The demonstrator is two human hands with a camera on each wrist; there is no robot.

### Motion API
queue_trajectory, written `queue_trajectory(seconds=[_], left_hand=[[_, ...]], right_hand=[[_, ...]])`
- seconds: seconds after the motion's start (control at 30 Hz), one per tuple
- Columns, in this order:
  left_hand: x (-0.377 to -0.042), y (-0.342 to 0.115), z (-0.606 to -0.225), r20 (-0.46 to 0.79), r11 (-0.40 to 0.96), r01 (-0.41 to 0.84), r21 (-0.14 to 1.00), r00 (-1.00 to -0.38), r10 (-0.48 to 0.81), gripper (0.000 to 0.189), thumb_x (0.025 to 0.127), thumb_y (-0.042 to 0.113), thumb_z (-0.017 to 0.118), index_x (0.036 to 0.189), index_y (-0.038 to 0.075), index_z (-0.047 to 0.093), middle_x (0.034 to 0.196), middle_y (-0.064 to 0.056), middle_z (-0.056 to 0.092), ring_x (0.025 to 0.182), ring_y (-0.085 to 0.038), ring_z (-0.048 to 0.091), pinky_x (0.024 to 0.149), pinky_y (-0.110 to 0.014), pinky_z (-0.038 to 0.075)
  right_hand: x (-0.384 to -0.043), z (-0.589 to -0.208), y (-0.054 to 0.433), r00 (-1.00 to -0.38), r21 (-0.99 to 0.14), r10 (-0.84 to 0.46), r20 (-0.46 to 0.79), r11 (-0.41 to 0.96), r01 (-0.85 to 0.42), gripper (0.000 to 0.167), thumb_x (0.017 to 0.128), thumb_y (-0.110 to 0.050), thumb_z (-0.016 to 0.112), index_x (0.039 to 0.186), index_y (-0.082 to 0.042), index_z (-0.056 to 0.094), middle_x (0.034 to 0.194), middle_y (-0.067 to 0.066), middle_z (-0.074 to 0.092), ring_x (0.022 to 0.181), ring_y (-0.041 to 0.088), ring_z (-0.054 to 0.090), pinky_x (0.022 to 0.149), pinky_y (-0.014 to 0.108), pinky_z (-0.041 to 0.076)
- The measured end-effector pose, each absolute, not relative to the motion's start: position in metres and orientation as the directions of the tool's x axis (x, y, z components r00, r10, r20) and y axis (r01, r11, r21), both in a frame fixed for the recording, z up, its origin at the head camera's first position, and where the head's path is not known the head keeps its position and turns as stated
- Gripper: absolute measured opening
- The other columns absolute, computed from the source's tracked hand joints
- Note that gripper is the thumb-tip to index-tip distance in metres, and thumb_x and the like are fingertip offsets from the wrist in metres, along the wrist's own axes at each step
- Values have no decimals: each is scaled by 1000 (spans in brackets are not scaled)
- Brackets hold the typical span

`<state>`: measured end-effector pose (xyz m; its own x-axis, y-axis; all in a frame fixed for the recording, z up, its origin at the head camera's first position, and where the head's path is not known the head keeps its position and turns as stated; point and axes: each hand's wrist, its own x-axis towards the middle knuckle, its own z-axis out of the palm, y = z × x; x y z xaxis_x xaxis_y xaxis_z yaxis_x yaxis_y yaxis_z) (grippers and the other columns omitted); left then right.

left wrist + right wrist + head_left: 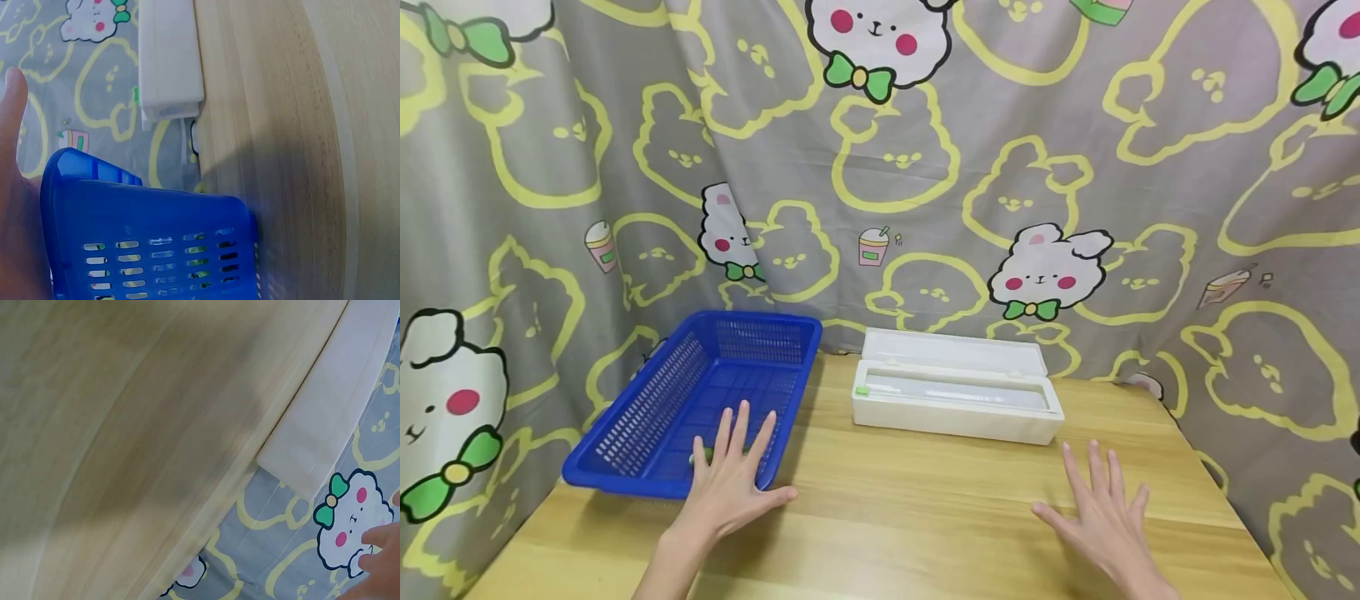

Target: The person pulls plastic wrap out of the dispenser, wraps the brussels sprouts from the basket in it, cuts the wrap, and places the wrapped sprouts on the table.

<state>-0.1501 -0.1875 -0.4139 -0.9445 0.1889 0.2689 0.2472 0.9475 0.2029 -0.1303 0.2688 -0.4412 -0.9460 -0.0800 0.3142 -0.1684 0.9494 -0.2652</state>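
Note:
My left hand (727, 487) has its fingers spread above the near right corner of a blue plastic basket (718, 387) and grips nothing. Inside the basket, a small green thing (700, 457) is mostly hidden behind that hand. The left wrist view shows the basket's slotted side (144, 215) beside the thumb. My right hand (1105, 521), fingers spread too, is over the table's right part, apart from everything. Between the hands and farther back stands a long white box (955, 419), its lid (955, 350) raised. A pale film-like roll (955, 390) and a small green piece (862, 391) show in it.
The wooden table (880, 517) extends beneath both hands. A grey curtain (925, 167) with yellow outlines and white rabbit figures hangs behind and along both sides. Basket and box stand near the table's back edge, the basket on the left.

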Motion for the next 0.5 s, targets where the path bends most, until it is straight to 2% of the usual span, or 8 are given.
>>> queue_trajectory(seconds=[0.17,0.33,0.4,0.5], left_hand=[[-151,-185,-412,248,941,249,228,-950,192,99,69,71,55,146,20,18,151,-19,3,137,-39,-2,95,-72,3],[-154,-181,-409,281,933,256,253,-942,183,98,69,68,59,144,15,26,146,-20,22,135,-41,8,95,-72,8],[-156,-179,-408,321,928,272,254,-929,184,98,67,67,61,143,14,28,141,-20,31,133,-42,15,95,-70,13],[-159,-171,-408,387,914,301,271,-904,183,98,66,64,65,142,13,30,132,-19,40,125,-41,29,92,-63,27]], right_hand=[[-130,-439,269,-949,-271,-81,304,948,-167,93,80,-54,57,147,-19,3,145,32,7,134,43,-12,86,77,-5],[-132,-438,271,-945,-307,-82,316,934,-184,92,80,-52,60,147,-16,8,145,32,7,134,44,-9,88,76,0],[-133,-435,274,-946,-338,-83,312,921,-193,92,79,-49,62,146,-11,12,144,34,9,133,48,-2,90,75,6],[-135,-427,279,-962,-393,-76,262,902,-178,89,82,-45,61,145,-5,14,142,35,14,128,54,12,90,72,14]])
